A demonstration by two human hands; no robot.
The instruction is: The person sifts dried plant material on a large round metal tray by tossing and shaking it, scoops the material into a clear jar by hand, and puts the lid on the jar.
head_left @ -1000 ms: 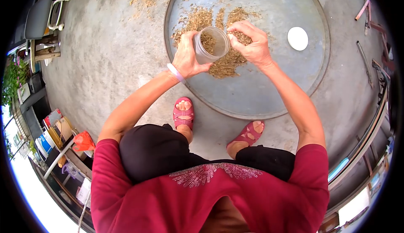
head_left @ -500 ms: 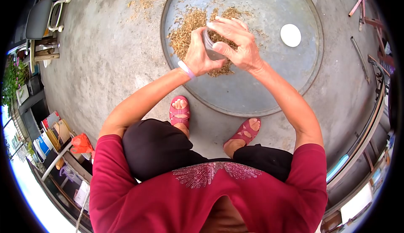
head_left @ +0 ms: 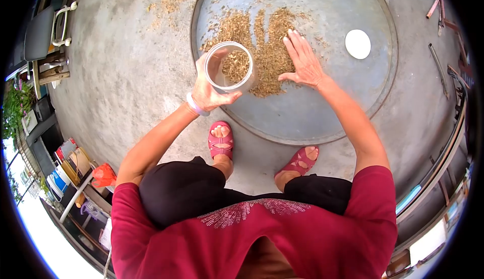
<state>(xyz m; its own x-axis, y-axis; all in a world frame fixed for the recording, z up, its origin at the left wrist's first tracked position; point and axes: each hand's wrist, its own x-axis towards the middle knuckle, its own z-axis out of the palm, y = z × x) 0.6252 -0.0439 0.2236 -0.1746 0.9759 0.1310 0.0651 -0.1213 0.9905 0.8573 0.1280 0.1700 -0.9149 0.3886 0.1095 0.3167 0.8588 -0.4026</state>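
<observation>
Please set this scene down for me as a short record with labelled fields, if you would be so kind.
surface: round grey tray on a grey floor
material: brown flakes spread on the tray
left grip: around a clear jar, flakes visible through its mouth
right grip: open, fingers extended over the flakes; contact unclear
right side of tray: white disc, untouched
feet: pink sandals, outside the tray's near rim

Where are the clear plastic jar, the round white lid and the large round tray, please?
Clear plastic jar (head_left: 216, 67), head view: its inner wall.
Round white lid (head_left: 358, 44), head view: middle of its face.
Large round tray (head_left: 312, 117), head view: bare surface.
</observation>
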